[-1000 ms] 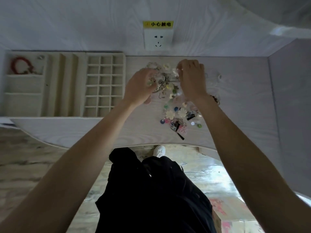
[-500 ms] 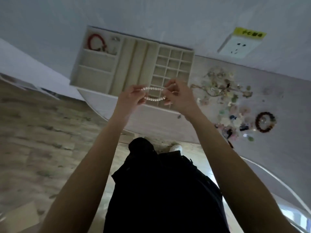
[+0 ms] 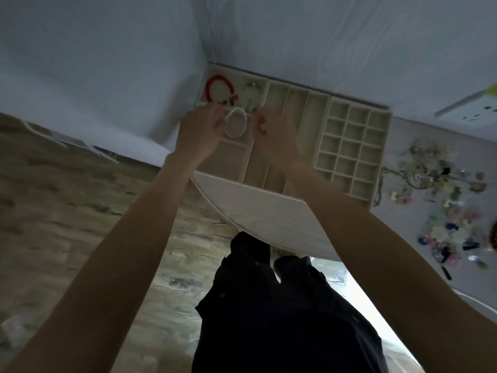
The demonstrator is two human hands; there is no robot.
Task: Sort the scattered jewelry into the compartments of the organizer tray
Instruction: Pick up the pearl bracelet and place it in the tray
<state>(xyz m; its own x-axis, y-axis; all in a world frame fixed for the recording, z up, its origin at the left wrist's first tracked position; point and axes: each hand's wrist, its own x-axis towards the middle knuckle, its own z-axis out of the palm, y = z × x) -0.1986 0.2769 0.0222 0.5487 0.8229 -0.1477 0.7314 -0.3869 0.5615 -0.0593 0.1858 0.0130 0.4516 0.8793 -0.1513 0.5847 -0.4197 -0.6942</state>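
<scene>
**Colours on the table and floor**

The tray point(image 3: 326, 103) is cream all over, and so are its little walls. A red bracelet point(image 3: 215, 87) lies in 1 corner box. Just beside it is a white bead bracelet point(image 3: 236, 126). The table point(image 3: 271, 219) is pale white-grey with thin wavy wood lines. The wall point(image 3: 94, 55) is pale blue-grey. The floor point(image 3: 67, 200) is brown and grey with patchy wood marks. The pile of jewelry point(image 3: 443, 200) has green, pink, blue, white and black bits. The person's clothes point(image 3: 282, 319) are black.
</scene>
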